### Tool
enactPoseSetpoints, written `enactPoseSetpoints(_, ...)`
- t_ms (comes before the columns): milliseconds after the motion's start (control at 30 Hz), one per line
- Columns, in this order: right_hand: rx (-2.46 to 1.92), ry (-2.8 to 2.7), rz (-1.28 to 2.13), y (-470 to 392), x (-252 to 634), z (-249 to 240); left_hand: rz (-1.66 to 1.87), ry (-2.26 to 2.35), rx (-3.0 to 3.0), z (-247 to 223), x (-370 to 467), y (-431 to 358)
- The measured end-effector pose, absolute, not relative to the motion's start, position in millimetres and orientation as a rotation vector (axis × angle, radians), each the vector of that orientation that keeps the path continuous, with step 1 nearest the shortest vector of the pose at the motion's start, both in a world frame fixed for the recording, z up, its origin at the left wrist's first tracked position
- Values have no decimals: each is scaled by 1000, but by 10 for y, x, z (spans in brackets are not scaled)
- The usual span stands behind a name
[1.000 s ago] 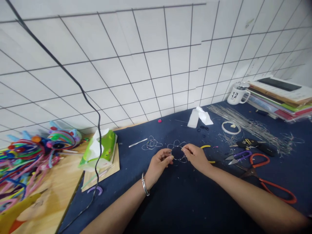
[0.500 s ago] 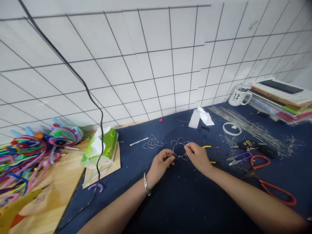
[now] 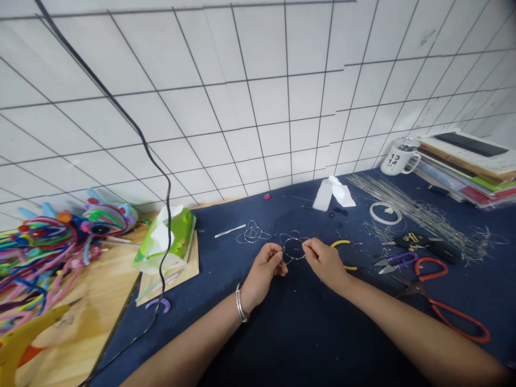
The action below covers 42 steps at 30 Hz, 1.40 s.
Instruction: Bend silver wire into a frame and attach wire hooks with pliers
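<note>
Fingers of the left hand (image 3: 264, 267) and right hand (image 3: 328, 264) pinch closely 2 sides of the looped wire ring (image 3: 296, 258) between them. Uneven pulling could bend it. Right of this ring lie yellow handles (image 3: 341, 243).

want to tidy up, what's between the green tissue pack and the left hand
In the head view, a silvery strip and a looped wire piece lie between the green tissue pack and the left hand.
</note>
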State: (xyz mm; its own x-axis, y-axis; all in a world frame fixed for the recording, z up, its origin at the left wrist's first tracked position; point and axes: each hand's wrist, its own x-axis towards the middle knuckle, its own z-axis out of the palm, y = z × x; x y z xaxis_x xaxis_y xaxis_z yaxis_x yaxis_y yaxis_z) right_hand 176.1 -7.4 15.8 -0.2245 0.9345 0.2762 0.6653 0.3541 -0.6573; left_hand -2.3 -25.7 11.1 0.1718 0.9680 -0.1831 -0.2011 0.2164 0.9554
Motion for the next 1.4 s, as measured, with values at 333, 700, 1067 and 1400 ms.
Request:
enactPoseSetpoints(333,-1341,-1903,564,-90,1696,159,1084,972,1075,89,-93,-187)
enactPoseSetpoints(700,-1383,-1749,658,-110,1649,258,974,992,1492,171,-157,-212)
enactPoseSetpoints(1067,-1326,-1605,1034,-90,1512,225,1170,1234,1425,-19,-121,-172)
enactPoseSetpoints(1400,-1267,-1757,1076,144,1523,184,1218,1090,1364,36,-245,-23)
